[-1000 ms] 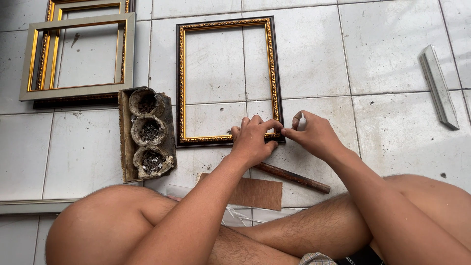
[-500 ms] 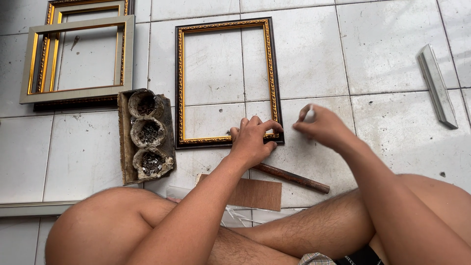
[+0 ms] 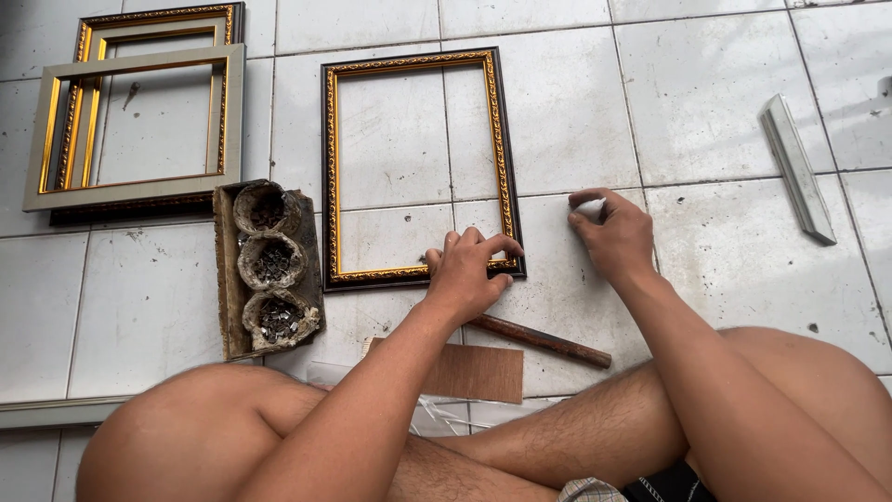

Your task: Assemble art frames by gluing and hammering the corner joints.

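While the left hand [image 3: 467, 275] has stayed on the lower right corner of the gold frame [image 3: 420, 165], the right hand [image 3: 609, 234] has moved since one second ago: then it was touching that same corner beside the left one, and now I see it drawn away to the right, apart from the frame, over the bare floor tile [image 3: 743, 270]. The left hand's fingers are curled over the corner and press it down; they are bent, not spread flat. The right hand is closed around a small white object [image 3: 591, 208], held between thumb and fingers; I cannot tell what this object is.

The frame lies flat on the floor with its long axis running away from me, the short bottom edge toward my legs. It is a rectangle with carved gold trim and a dark outer edge, and the tiles show through it.

To its left stands a rough brown tray [image 3: 226, 279] with three round cups of small metal pieces. Further left, two more frames [image 3: 130, 121] lie stacked, one pale, one dark and gold. A dark rod [image 3: 544, 340] and a thin brown board [image 3: 474, 372] lie near my legs, and a grey strip [image 3: 797, 167] lies well to the right.
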